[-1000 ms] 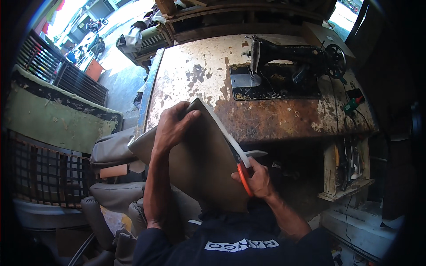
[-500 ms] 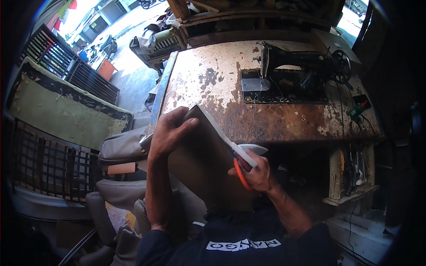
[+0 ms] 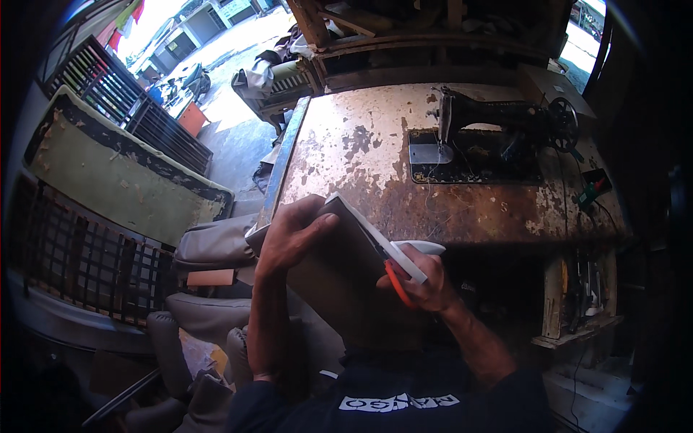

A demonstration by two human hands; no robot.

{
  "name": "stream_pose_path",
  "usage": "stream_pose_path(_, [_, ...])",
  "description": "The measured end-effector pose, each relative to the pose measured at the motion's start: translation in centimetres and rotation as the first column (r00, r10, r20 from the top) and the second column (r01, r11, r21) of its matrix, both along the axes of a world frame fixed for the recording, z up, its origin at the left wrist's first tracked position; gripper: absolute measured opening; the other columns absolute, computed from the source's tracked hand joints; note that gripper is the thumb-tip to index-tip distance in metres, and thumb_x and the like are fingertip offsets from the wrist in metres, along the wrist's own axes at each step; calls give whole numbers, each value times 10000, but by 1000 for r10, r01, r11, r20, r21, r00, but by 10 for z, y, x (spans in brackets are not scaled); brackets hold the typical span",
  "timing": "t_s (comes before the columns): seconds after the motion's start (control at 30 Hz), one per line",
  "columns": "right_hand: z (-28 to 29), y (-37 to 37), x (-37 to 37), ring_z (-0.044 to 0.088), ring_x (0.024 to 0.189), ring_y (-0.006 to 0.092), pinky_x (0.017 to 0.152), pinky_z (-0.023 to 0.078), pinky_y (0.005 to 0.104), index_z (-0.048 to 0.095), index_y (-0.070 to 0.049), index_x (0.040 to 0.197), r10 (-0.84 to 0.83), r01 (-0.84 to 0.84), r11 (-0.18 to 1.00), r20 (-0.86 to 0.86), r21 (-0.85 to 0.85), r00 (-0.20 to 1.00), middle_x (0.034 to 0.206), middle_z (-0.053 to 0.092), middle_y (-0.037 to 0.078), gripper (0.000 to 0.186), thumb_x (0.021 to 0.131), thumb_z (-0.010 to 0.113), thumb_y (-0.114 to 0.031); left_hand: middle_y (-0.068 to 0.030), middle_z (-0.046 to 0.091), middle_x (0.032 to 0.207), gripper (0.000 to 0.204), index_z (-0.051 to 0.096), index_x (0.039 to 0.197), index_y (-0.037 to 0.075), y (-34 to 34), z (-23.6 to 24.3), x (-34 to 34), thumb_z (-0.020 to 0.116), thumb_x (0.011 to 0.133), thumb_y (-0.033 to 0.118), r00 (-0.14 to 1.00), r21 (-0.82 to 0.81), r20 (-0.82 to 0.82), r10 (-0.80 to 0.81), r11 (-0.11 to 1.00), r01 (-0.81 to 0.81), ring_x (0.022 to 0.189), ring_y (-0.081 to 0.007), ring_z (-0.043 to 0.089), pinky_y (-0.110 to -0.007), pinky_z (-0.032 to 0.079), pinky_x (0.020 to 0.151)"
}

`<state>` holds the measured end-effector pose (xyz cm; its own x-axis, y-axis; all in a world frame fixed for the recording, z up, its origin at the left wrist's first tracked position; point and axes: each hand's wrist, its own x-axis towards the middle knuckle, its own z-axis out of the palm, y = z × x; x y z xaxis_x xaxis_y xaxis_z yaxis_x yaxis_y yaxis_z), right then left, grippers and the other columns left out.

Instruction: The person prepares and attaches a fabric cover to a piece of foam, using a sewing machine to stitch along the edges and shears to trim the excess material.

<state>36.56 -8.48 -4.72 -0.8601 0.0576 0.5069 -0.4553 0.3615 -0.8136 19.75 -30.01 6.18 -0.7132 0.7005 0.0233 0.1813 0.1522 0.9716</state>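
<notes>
Left hand [image 3: 289, 234] grips upper edge of grey foam-backed sheet [image 3: 339, 281], frame center; right hand [image 3: 422, 281] clenched on orange-handled scissors [image 3: 395, 273] at its edge. Sheet prob. light, floppy but thick; best held near the cut.

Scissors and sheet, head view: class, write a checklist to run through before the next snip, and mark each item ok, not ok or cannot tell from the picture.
1. Left hand steadies the grey sheet near its top edge: ok.
2. Right hand has its grip on the orange-handled scissors: ok.
3. Blades sit against the sheet's pale right edge: ok.
4. Left fingers apart from the blades: ok.
5. Blades open or closed: cannot tell, hidden by sheet and hand.
6. Sheet clear of the rusty sewing table: ok; it is held in front of the table.
</notes>
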Motion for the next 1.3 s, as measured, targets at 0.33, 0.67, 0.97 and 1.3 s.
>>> stream_pose_path(0.33, [26,-9,-4,712,755,105,694,563,298,629,-7,1142,-30,94,968,265,-231,964,887,775,73,389,957,784,-312,-35,634,862,361,672,1023,-23,-4,-7,10,753,976,325,993,-61,-116,-18,998,11,837,-105,557,-324,488,755])
stream_pose_path(0.67, [69,-18,-18,619,991,70,906,541,274,543,-28,1241,48,56,783,150,-619,988,1069,626,16,450,877,807,2,-151,730,1010,351,714,1102,64,-82,-23,-24,793,859,305,782,-590,-567,-259,791,-165,1032,-372,684,-457,485,939])
stream_pose_path(0.97, [40,52,33,580,1026,109,943,471,305,550,-26,1229,-326,350,732,150,-584,933,1104,596,24,422,840,712,-6,-141,766,879,251,782,1019,58,-265,-28,-74,812,771,86,790,-604,-562,246,530,-595,846,-219,753,-381,570,808])
stream_pose_path(1.3, [-3,9,43,634,797,96,649,558,224,520,24,1273,-378,489,436,339,-756,861,1058,606,71,387,931,697,5,-184,319,1676,661,488,1543,220,71,132,-208,740,932,227,-125,127,-989,84,912,-391,1548,-434,285,-507,323,1251])
